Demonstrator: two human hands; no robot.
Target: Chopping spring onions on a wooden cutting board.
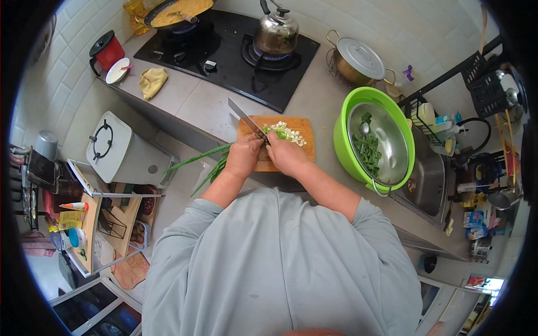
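My left hand [244, 154] is closed around a bunch of green onions [197, 157], whose long green ends trail off the counter to the left. My right hand [286, 153] grips a knife [244, 114]; its blade points up and to the left, and the handle is hidden in the hand. Both hands are close together over a wooden cutting board [310, 130]. Chopped white and green pieces [286, 132] lie on the board beyond my right hand.
Right of the board, a metal colander [388, 147] with leafy greens and a spoon sits in a green basin [342, 136]. A kettle [275, 35] and a pan of yellow food [180, 14] are over lit burners. A lidded pot [357, 63] stands at the back right, near the sink [428, 189].
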